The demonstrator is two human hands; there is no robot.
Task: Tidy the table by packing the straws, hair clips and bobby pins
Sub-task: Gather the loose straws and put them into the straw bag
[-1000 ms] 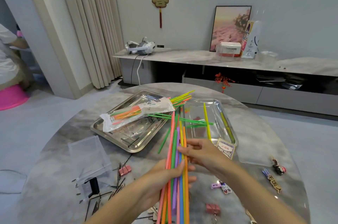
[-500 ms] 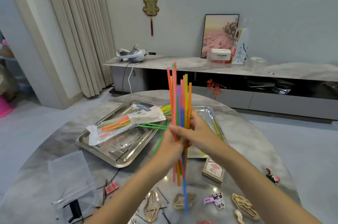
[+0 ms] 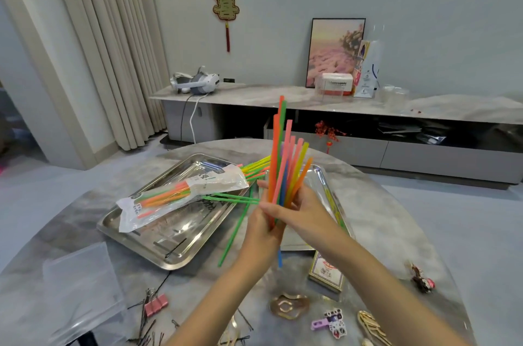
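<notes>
Both hands hold an upright bundle of coloured straws (image 3: 283,164) above the round table. My left hand (image 3: 261,228) grips the bundle low down, and my right hand (image 3: 304,211) wraps it from the right. A plastic straw bag (image 3: 181,198), partly filled, lies on the left steel tray (image 3: 158,249). Loose green straws (image 3: 235,228) lie between the trays. Black bobby pins (image 3: 147,328) are scattered at the front left. Hair clips (image 3: 288,307) lie along the front edge, with another hair clip (image 3: 421,277) at the right.
A second steel tray (image 3: 325,184) sits behind my hands. A clear plastic box (image 3: 79,289) stands front left beside a pink binder clip (image 3: 155,304). A small card box (image 3: 325,275) lies front right. The marble table (image 3: 396,227) drops off to the right.
The straw bundle went from lying flat over the table to standing upright, and now fans out slightly at its top. Both hands rose and stayed around it.
</notes>
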